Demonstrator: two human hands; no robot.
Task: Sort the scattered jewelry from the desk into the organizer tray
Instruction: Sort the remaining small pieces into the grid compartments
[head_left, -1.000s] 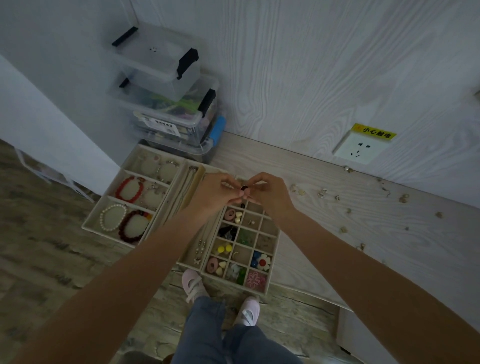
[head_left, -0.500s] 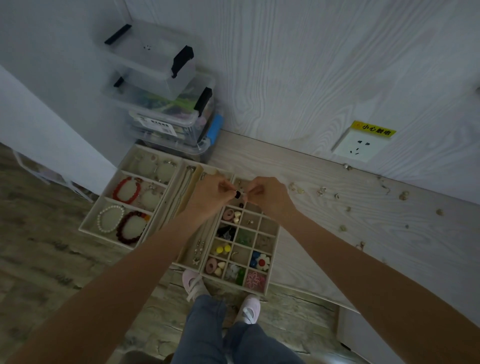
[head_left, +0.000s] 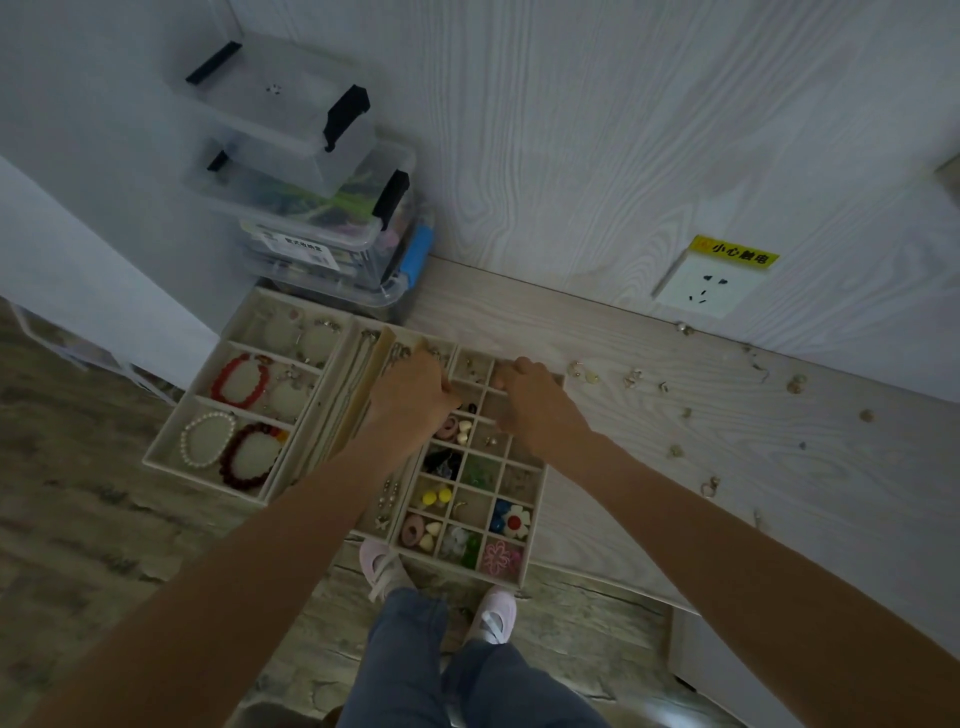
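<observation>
Both hands over far end of organizer tray. Left hand fingers curled, right hand fingers curled; whether either pinches anything, cannot tell. Tray sits at table near edge, beside bracelet tray. Scattered jewelry lies on table right of tray, well apart.
</observation>
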